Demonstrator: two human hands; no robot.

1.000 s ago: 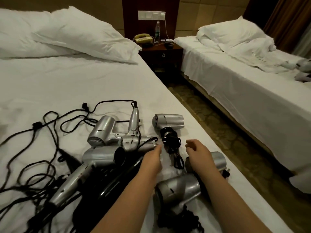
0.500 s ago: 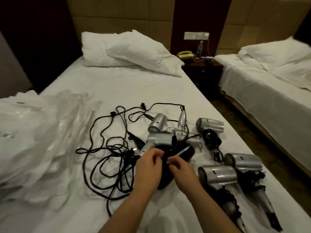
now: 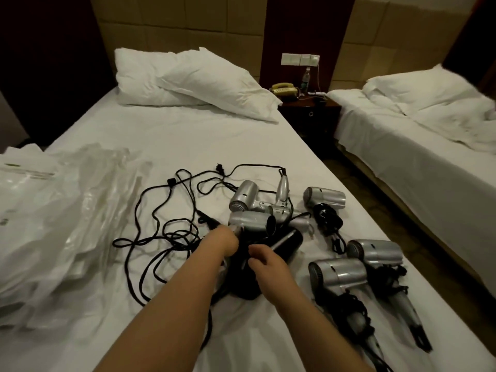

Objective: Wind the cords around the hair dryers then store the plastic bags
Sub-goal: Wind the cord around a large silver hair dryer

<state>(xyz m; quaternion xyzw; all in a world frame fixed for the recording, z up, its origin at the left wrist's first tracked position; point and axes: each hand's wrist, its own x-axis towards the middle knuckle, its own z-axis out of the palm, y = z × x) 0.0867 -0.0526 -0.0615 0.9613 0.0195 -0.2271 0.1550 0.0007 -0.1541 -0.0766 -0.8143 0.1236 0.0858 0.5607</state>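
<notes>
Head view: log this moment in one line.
left hand: grips silver dryer handle | right hand: on black dryer | cords: loose | bags: unstored

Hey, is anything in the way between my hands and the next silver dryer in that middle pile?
Nothing blocks the left hand: it is already at the handle of the front silver dryer. That dryer lies across a black dryer, which the right hand reaches, and its loose cords are tangled with the others'.

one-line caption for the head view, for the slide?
Both hands, left hand and right hand, reach into a pile of hair dryers with tangled cords on a bed.
</notes>
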